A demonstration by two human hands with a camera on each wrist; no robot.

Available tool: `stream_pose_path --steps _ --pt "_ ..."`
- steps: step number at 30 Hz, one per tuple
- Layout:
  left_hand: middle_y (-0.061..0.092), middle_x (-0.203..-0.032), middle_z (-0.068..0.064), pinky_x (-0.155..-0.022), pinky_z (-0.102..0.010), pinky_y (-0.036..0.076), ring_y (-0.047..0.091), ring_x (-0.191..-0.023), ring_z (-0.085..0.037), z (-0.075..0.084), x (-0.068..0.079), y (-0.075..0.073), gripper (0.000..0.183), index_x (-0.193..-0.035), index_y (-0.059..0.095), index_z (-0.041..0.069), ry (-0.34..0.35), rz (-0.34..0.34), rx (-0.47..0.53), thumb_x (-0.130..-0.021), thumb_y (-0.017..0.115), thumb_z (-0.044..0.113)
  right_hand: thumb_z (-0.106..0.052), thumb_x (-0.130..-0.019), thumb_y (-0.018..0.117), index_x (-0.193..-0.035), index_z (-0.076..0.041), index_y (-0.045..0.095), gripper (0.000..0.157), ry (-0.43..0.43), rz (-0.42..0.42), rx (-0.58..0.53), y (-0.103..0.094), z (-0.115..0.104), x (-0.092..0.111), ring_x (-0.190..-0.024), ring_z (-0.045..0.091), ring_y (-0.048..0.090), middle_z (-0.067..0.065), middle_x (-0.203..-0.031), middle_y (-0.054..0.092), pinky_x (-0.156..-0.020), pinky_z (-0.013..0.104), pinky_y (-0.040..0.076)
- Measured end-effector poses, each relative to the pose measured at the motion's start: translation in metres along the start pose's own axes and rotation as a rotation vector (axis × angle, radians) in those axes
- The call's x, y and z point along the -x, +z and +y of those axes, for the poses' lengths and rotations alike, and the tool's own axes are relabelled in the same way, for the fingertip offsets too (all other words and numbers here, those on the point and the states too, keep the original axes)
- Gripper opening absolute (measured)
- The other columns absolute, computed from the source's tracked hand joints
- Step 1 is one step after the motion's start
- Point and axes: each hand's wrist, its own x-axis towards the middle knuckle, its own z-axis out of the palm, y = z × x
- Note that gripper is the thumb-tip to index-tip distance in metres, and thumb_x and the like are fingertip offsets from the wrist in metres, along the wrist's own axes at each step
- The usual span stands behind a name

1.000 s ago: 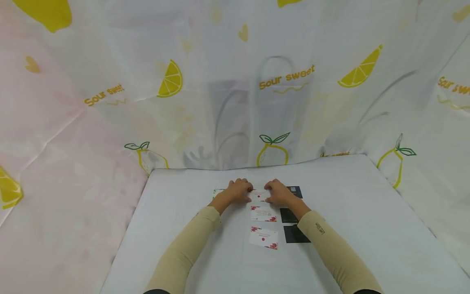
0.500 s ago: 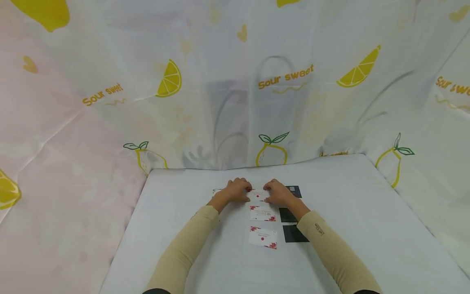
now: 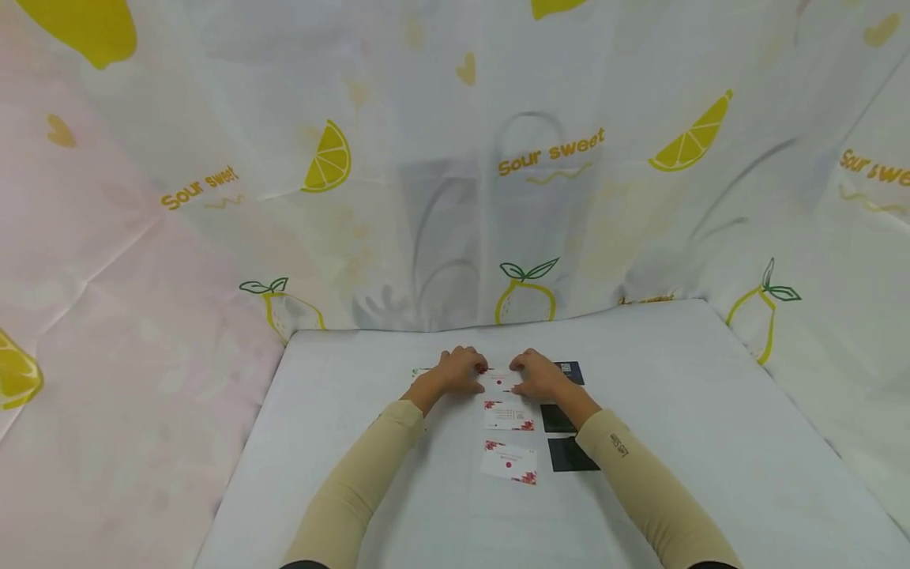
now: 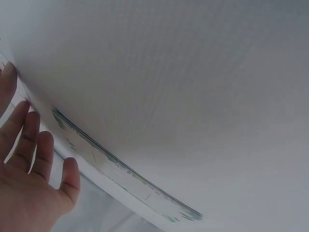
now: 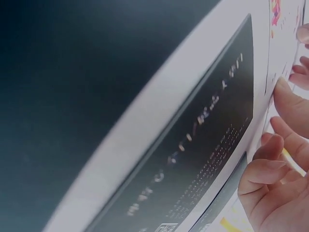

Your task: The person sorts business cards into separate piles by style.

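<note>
Fingers [image 5: 292, 104] of both hands grasped a white card [image 3: 500, 381] that lay between them on the far part of the pale surface [image 3: 711, 442]. We saw the left hand [image 3: 460, 371] pinching its left end, thumb at the near edge and forefinger at the far one, while the right hand [image 3: 540, 375] pinched its right end in the same way. The card bore a red dot near its middle. From the left wrist we saw the little finger standing apart from the others; from the right wrist we saw fingers bent inward beyond the thumb.

Nearer to us, in line with the held card, lay a printed card [image 3: 509, 415] with red flowers at two corners, then a slightly askew flowered card [image 3: 509, 462]. Along the right side we counted a dark card [image 3: 571, 371] with a square code, partly behind the right hand, then a black card [image 3: 558, 419] and a nearest black card [image 3: 571, 455], both partly covered by the right sleeve [image 3: 654, 490]. A green-trimmed card [image 4: 124, 171] lay left of the left hand, mostly hidden from the head view. Behind the surface hung a lemon-patterned sheet [image 3: 391, 103].
</note>
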Motion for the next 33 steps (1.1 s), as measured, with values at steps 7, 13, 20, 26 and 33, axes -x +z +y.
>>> stream_pose_path --steps 7,13,20,26,33 --pt "0.057 -0.108 0.005 -0.093 -0.046 0.031 0.046 -0.104 -0.018 0.002 0.003 -0.002 0.039 -0.113 0.064 0.023 0.001 0.017 -0.025 -0.076 0.074 0.034 -0.024 -0.077 0.074 -0.112 -0.011 0.061 0.040 -0.014 0.008 0.016 0.000 0.000 0.000 -0.109 0.024 0.052 0.006 -0.117 0.053 -0.096 0.043 0.041" --pt "0.059 -0.112 0.006 -0.093 -0.048 0.031 0.048 -0.106 -0.018 0.003 0.004 -0.001 0.035 -0.110 0.067 0.027 0.012 0.016 -0.054 -0.076 0.073 0.034 -0.025 -0.079 0.072 -0.108 -0.014 0.064 0.033 -0.019 -0.014 0.028 -0.001 -0.001 0.001 -0.108 0.024 0.052 0.005 -0.119 0.052 -0.095 0.043 0.042" --pt "0.060 -0.114 0.006 -0.091 -0.046 0.033 0.049 -0.107 -0.018 0.000 0.007 0.001 0.033 -0.109 0.067 0.027 0.026 0.035 -0.065 -0.078 0.070 0.039 -0.029 -0.083 0.067 -0.110 -0.013 0.064 0.031 -0.046 -0.005 0.074 -0.001 -0.005 0.004 -0.104 0.022 0.054 0.005 -0.119 0.053 -0.092 0.043 0.044" --pt "0.060 -0.116 0.004 -0.091 -0.047 0.034 0.049 -0.108 -0.020 -0.003 0.012 0.003 0.032 -0.108 0.067 0.025 0.037 0.046 -0.023 -0.079 0.069 0.039 -0.028 -0.084 0.065 -0.112 -0.011 0.064 0.032 -0.067 0.003 0.065 -0.001 -0.005 0.008 -0.109 0.024 0.054 0.006 -0.120 0.054 -0.094 0.044 0.043" --pt "0.061 -0.116 0.004 -0.089 -0.046 0.035 0.051 -0.110 -0.019 -0.002 0.014 0.000 0.037 -0.111 0.066 0.024 0.088 0.095 -0.025 -0.079 0.068 0.043 -0.028 -0.085 0.064 -0.116 -0.011 0.061 0.035 -0.074 0.039 0.060 -0.007 -0.002 0.012 -0.113 0.026 0.052 0.008 -0.122 0.053 -0.095 0.046 0.042"
